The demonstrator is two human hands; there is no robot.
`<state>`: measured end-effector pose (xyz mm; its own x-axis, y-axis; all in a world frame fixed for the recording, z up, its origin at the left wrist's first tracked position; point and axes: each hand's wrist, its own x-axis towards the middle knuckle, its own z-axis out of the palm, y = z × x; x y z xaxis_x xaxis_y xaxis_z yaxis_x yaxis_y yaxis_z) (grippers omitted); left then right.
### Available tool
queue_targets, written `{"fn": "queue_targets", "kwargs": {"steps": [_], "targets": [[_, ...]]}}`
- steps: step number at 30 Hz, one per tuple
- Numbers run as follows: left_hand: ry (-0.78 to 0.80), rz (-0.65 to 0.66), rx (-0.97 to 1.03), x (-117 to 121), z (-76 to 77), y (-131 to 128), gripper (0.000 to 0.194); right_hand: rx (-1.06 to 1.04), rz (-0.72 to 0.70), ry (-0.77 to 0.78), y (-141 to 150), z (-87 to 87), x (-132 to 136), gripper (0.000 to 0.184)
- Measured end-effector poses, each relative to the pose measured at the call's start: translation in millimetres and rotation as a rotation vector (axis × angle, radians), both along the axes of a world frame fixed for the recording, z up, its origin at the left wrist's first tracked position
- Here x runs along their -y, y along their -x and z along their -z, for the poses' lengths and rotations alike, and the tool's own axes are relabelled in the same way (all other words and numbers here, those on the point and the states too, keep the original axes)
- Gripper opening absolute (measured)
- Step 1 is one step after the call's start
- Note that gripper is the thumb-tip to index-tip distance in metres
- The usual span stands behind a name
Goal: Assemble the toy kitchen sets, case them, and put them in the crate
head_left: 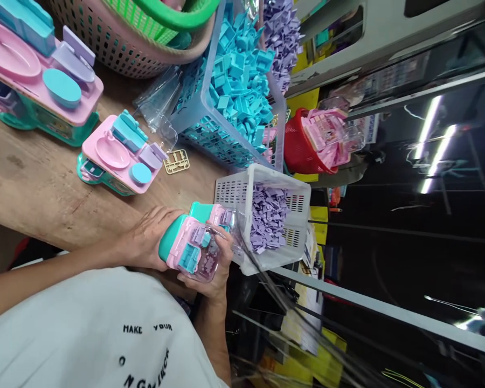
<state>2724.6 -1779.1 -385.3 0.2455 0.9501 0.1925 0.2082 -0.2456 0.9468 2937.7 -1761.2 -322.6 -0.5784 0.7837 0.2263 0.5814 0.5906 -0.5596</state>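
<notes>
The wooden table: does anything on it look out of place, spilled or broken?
One thing, perhaps: a gold plastic frame lies loose on the table, beside a toy kitchen. It looks odd because many other small parts sit in baskets. I see no clear spill or damage there.

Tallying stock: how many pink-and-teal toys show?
4: the held toy, a covered toy just beyond it, an uncovered toy on the table, a partial toy at upper left. More may be hidden.
</notes>
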Motion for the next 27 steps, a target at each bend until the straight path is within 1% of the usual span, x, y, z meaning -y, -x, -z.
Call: {"fn": "queue_targets", "kwargs": {"steps": [2, 4, 5, 8, 10, 13, 15, 17, 19, 22, 24, 27], "targets": [[-0.014, 0.014, -0.006, 0, 1.8, 1, 0.087, -0.023, -0.017, 0.029, 0, -1.5, -3, 0.088], [-0.009, 0.029, -0.009, 2, 3.6, 2, 0.091, -0.032, -0.038, 0.050, -1, -5.1, -6, 0.090], [-0.008, 0.034, -0.004, 2, 4.2, 2, 0.096, -0.032, -0.047, 0.065, -3, -6.9, -8, 0.092], [-0.010, 0.052, 0.020, 4, 4.6, 5, 0.120, -0.035, -0.070, 0.113, -6, -9.1, -10, 0.097], [-0.018, 0.083, 0.036, 5, 3.5, 7, 0.126, -0.045, -0.085, 0.128, -7, -5.5, -7, 0.097], [-0.034, 0.117, 0.057, 3, 2.9, 9, 0.118, -0.078, -0.069, 0.117, -8, 8.2, -1, 0.100], [-0.051, 0.113, 0.069, 2, 4.2, 9, 0.116, -0.097, -0.031, 0.090, -9, 18.3, 4, 0.110], [-0.076, 0.107, 0.090, 2, 5.4, 9, 0.116, -0.103, -0.014, 0.069, -9, 23.4, 6, 0.117], [-0.084, 0.103, 0.112, 2, 4.5, 9, 0.114, -0.098, -0.027, 0.091, -7, 21.3, 6, 0.116], [-0.068, 0.100, 0.136, 2, 0.6, 11, 0.110, -0.102, -0.063, 0.155, -3, 10.2, 2, 0.103], [-0.075, 0.102, 0.149, 4, 0.0, 11, 0.109, -0.122, -0.081, 0.153, -1, 4.4, 0, 0.097], [-0.111, 0.098, 0.101, 5, 5.0, 10, 0.115, -0.150, -0.075, 0.117, -2, -0.2, -2, 0.096]]}}
